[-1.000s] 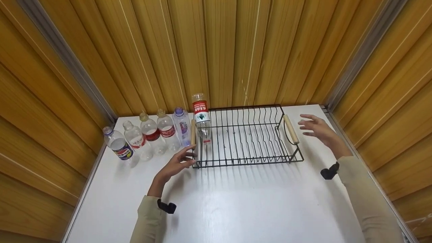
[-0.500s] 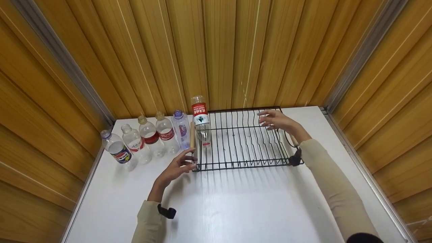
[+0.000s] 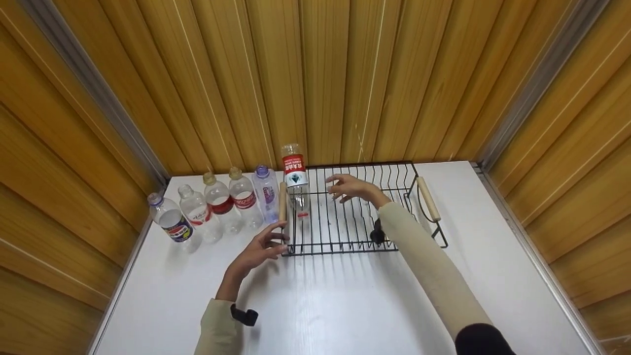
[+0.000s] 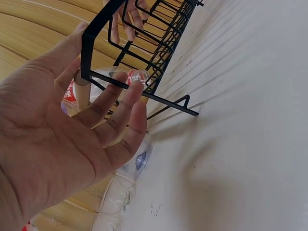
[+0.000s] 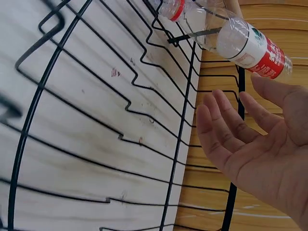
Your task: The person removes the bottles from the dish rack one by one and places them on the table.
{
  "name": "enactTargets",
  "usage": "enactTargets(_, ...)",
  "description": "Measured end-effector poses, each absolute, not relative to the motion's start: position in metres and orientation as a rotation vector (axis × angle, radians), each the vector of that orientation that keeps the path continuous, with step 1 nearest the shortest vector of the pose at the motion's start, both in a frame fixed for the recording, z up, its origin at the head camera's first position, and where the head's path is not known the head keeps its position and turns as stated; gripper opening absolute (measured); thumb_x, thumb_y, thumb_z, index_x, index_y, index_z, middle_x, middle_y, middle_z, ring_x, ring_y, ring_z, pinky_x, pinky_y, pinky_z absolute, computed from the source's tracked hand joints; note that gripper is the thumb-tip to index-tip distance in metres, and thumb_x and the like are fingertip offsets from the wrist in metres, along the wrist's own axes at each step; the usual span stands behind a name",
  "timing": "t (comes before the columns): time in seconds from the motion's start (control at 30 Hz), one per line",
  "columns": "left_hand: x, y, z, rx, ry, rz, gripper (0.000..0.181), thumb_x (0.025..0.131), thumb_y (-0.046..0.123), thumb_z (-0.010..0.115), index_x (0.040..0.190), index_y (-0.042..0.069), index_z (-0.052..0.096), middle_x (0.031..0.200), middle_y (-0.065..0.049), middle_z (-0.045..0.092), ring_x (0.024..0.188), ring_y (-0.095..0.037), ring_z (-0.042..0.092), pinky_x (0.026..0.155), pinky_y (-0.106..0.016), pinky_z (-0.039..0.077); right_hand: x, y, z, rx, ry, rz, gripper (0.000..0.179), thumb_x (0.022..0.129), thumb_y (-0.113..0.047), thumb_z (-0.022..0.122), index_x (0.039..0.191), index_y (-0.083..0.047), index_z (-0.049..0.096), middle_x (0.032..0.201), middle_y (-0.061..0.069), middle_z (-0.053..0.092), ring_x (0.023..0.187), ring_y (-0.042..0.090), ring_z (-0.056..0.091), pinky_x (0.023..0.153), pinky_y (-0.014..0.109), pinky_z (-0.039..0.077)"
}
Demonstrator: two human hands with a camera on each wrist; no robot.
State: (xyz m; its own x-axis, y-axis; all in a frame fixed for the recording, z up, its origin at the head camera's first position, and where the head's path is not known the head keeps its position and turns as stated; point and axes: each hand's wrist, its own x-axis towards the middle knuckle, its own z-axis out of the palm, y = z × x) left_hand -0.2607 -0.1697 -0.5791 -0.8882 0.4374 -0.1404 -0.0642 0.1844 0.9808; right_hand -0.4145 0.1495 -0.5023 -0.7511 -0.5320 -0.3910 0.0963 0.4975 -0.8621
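In the head view my left hand [image 3: 255, 251] is at the front left corner of a black wire dish rack [image 3: 355, 250], its loosely bent fingers right at the frame. The left wrist view shows the fingertips overlapping a lower bar of the rack. Upside down in the rack's left end leans a clear plastic bottle [image 3: 295, 170] with a red and white label, its red-ringed neck low among the wires. My right hand [image 3: 351, 188] is over the middle of the rack, fingers spread and holding nothing, just right of that bottle. In the right wrist view the bottle [image 5: 260, 54] is beyond the fingertips.
Several capless plastic bottles stand upright in a row left of the rack; the nearest to it is a purple-tinted bottle [image 3: 266, 192]. A wooden handle [image 3: 428, 198] is on the rack's right end. Yellow wood-look panels [image 3: 315, 74] rise behind the white table [image 3: 315, 305].
My right hand has moved left from outside the rack's right end to over its middle, near the upside-down bottle. The left hand stays at the rack's corner.
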Motion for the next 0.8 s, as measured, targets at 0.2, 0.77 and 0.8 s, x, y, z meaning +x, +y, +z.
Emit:
enactTargets(0.2,-0.261,-0.17,-0.577,0.334,2.07,1.733,0.072,0.097,0.019,0.07,0.159,0.017,0.034,0.142,-0.025,0.055,0.115,-0.024,0.064,0.091,-0.051,0.056,-0.413,0.113,-0.509,-0.227,1.971,-1.413,0.074,0.103,-0.013,0.058,0.162,-0.005,0.014,0.155,0.033,0.036,0.145,0.051,0.036,0.119,0.058,0.036)
enactTargets(0.77,-0.262,-0.167,-0.58,0.292,2.056,1.766,0.071,0.096,0.015,0.07,0.158,0.018,0.036,0.139,-0.026,0.056,0.114,-0.025,0.065,0.09,-0.051,0.056,-0.407,0.056,-0.523,-0.091,2.023,-1.534,0.077,0.094,-0.008,0.07,0.155,-0.007,0.024,0.142,0.024,0.053,0.127,0.044,0.056,0.106,0.061,0.048)
enactTargets(0.8,-0.263,-0.168,-0.58,0.292,2.056,1.768,0.07,0.096,0.015,0.07,0.158,0.018,0.037,0.139,-0.026,0.056,0.114,-0.026,0.065,0.089,-0.05,0.056,-0.408,0.057,-0.523,-0.087,2.013,-1.545,0.08,0.094,-0.007,0.07,0.157,-0.008,0.021,0.144,0.024,0.051,0.128,0.045,0.055,0.106,0.061,0.048)
